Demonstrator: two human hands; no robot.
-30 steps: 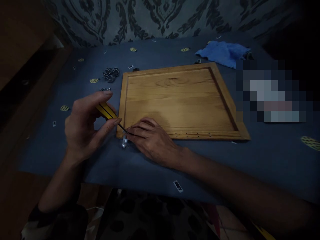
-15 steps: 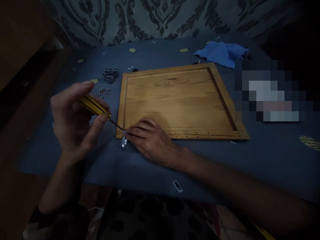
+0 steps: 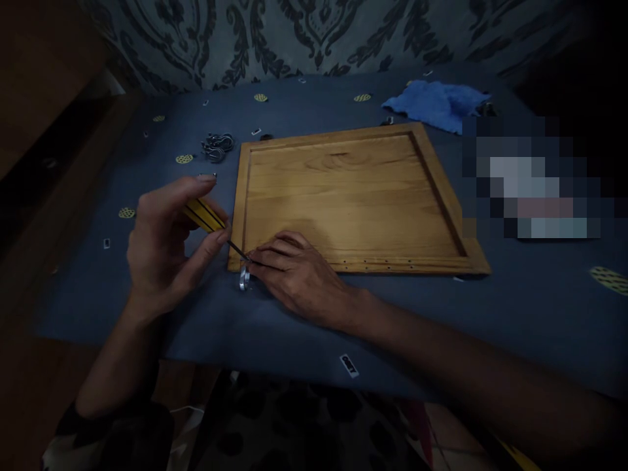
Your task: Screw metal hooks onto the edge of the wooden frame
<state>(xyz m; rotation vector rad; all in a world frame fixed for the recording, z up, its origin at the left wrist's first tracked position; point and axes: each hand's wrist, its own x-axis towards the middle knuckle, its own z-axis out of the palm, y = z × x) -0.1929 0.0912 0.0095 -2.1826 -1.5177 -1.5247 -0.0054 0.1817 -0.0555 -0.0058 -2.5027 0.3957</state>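
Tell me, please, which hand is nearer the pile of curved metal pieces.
Left. The left hand, gripping the yellow screwdriver, is on the near side of the pile; the right hand lies farther off, rightward, across the wooden board's near edge.

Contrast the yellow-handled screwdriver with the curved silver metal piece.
The yellow-handled screwdriver is long and straight; the curved silver metal piece is shorter and bent. The screwdriver slants in the left hand; the metal piece sits at the near left corner of the brown wooden panel. Both come close to the right hand.
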